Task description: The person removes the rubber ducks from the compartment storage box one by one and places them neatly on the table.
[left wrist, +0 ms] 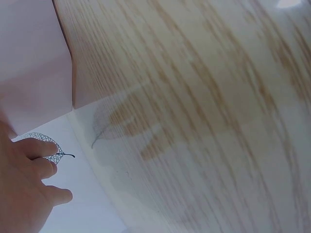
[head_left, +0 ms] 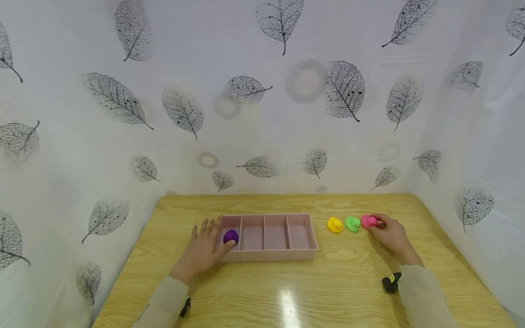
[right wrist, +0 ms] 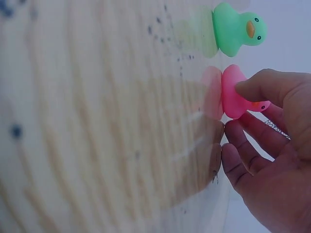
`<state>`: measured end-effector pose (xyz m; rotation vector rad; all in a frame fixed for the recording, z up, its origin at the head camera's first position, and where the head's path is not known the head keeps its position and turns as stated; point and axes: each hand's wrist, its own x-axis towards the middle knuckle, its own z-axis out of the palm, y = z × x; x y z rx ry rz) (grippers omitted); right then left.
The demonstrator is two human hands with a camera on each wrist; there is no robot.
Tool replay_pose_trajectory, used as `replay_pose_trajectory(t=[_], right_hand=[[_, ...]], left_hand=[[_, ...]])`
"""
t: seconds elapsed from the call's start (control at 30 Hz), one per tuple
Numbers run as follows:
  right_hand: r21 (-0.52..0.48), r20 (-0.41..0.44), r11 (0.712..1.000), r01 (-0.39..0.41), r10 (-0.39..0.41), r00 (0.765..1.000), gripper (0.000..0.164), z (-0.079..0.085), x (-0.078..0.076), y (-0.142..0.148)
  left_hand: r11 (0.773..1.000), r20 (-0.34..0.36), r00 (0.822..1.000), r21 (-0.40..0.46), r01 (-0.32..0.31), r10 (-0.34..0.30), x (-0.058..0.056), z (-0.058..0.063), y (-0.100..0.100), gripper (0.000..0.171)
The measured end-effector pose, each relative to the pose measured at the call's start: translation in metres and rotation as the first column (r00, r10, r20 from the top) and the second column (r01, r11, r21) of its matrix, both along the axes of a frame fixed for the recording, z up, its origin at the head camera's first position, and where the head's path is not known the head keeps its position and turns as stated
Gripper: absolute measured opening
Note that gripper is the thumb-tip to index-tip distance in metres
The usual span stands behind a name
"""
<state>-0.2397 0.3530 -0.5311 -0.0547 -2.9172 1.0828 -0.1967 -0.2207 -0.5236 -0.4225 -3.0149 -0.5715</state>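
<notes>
A pink rubber duck [head_left: 368, 222] stands on the table at the right end of a short row. My right hand [head_left: 391, 237] pinches it between thumb and fingers; in the right wrist view the thumb lies on the duck's [right wrist: 233, 97] side. My left hand [head_left: 201, 253] rests at the left end of a pink divided box [head_left: 266, 255], fingers spread, thumb reaching over the front wall. Inside the leftmost compartment sits a rounded purple object [head_left: 230, 235], close to the thumb; its kind cannot be told. In the left wrist view, the left hand [left wrist: 24, 179] shows beside the box's wall.
A yellow rubber duck [head_left: 334, 224] and a green rubber duck [head_left: 352, 223] stand between the box and the pink duck. Both wrists carry small black devices [head_left: 391, 282]. Behind the wooden table [head_left: 328, 291] hangs a white leaf-patterned curtain [head_left: 262, 127].
</notes>
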Motion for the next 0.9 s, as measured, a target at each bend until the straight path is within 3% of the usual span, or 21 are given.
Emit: replay_pose_trajectory(t=[0.33,0.6,0.9], right_hand=[[0.018,0.025,1.000,-0.007,0.006,1.000,0.064,0.010,0.004,-0.001],[0.020,-0.086,0.999,-0.040,0.041,0.995,0.058,0.037,0.007,-0.018],[-0.004,-0.228,0.991,-0.133,0.129,0.965,0.049,0.059,0.007,-0.059]], left_hand=[[1.000,0.001,1.000,-0.004,0.001,-0.001,0.000,0.001,0.000,0.094],[1.000,0.005,1.000,0.001,0.000,0.000,0.000,0.000,-0.001,0.094],[1.000,0.046,0.999,0.029,0.012,-0.014,0.000,-0.001,-0.003,0.096]])
